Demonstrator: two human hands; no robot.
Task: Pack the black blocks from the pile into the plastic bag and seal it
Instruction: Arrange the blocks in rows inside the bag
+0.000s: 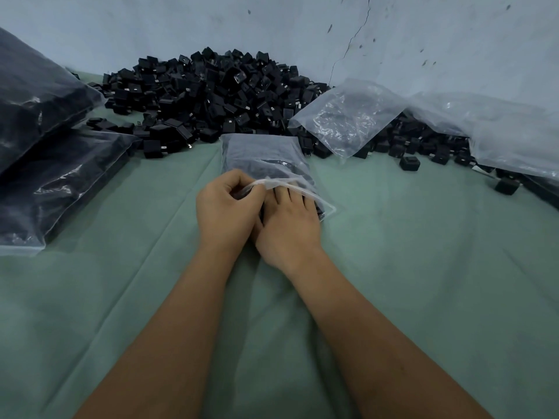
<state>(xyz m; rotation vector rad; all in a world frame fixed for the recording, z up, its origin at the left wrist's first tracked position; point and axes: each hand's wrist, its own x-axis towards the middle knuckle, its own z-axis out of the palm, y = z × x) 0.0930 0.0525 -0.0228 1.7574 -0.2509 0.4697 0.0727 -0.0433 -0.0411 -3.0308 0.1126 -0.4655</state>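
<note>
Both forearms reached up from the near edge of the green cloth (423, 252), and the hands met at the mouth of the plastic bag (257, 155), which lay at the middle of the cloth with its closed end toward the pile of black blocks (205, 92). Dark blocks filled that bag. At the left end of the mouth the left hand (225, 207) had its fingers curled and pinched the bag's clear lip. Close beside it the right hand (290, 225) lay flat, fingers straight and slightly apart, their tips tucked under the lip. By the far edge, against the wall (302, 25), the pile spread wide. Two filled bags (51, 164) lay stacked at the left edge, and empty clear bags (348, 116) rested over blocks on the right.
</note>
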